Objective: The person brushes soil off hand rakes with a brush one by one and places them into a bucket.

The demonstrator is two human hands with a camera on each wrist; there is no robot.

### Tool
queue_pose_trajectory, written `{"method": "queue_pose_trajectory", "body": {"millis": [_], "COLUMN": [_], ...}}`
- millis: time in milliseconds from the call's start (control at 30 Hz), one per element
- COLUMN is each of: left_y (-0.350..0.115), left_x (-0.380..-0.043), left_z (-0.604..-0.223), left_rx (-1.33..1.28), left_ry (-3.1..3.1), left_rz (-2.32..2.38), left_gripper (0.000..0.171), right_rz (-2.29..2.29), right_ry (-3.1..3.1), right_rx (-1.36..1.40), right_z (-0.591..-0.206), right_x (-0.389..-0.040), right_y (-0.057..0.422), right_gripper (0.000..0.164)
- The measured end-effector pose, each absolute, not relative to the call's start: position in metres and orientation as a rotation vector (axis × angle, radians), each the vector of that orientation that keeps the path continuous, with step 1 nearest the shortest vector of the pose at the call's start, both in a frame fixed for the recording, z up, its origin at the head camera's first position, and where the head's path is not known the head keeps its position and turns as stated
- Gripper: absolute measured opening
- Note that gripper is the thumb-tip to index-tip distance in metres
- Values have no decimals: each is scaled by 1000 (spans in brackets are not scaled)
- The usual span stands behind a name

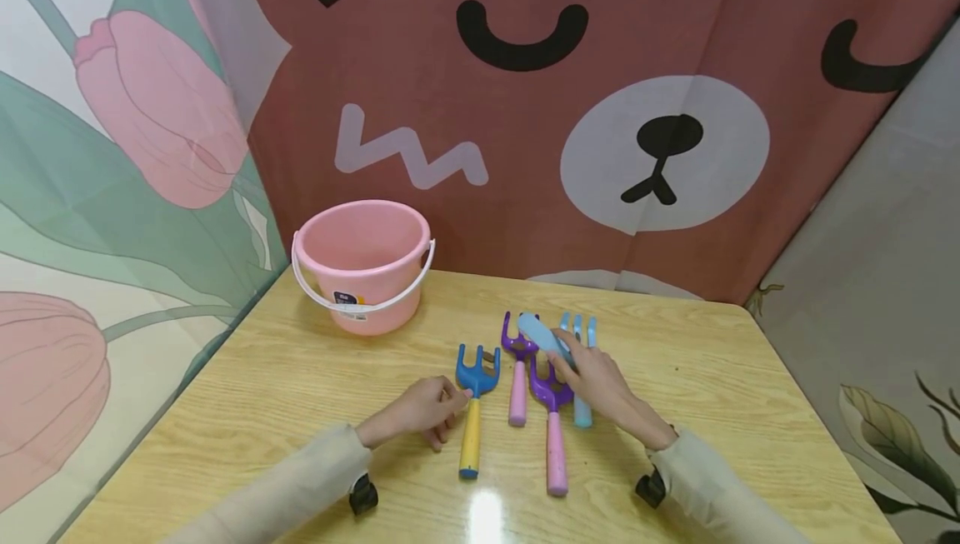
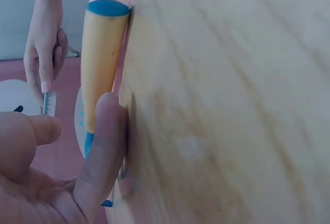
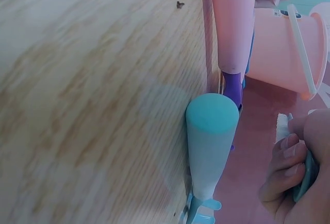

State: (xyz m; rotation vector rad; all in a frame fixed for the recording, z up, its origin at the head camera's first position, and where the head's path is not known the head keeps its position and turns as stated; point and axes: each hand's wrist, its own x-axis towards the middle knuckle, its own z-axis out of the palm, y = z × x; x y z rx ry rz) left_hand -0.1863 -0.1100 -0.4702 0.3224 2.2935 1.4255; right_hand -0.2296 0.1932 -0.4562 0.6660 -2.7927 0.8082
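Observation:
My right hand [image 1: 600,381] grips a light-blue flat toy tool [image 1: 542,334] with a rounded end, held above the forks; the right wrist view shows a whitish serrated edge past the fingers [image 3: 289,154]. Beside the neck of a blue toy fork with a yellow handle [image 1: 470,436] is my left hand [image 1: 420,411], its fingers [image 2: 105,136] loosely bent next to the handle and not wrapped round it. Two purple forks with pink handles [image 1: 518,394] [image 1: 556,452] lie between the hands. Under the right hand lies a light-blue fork [image 1: 582,411], partly hidden.
A pink bucket [image 1: 375,298] with a white handle [image 1: 315,298] stands upright at the back left of the wooden table [image 1: 300,394]. Behind the table hangs a bear-print curtain [image 1: 517,161], and a flower-print curtain [image 1: 150,194] is at the left.

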Motion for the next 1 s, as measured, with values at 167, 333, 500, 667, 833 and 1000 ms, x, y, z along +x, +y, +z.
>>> {"method": "queue_pose_trajectory", "body": {"millis": [167,333,500,667,833,1000], "left_y": [-108,-105,-104,-101,-99,-96], "left_x": [-184,-183,-181,-182,-182,-183], "left_z": [-469,-467,-468,-471,-474,-474], "left_rx": [323,358,368,376,391,424], "left_ry": [2325,2330,2343,2358,2393,2435], "left_rz": [1390,1377,1359,1341,1304,1240], "left_gripper": [34,33,32,32,33,35], "right_rz": [818,820,811,814,810,809], "right_ry": [-2798,-2796,-2797,-2810,-2808,-2813], "right_rx": [652,654,663,644,648,646], "right_z": [-456,-456,-455,-453,-455,-456], "right_x": [-230,-231,-232,-231,-231,-230], "right_y": [193,193,192,194,195,194], "right_gripper": [48,48,48,48,49,49]}}
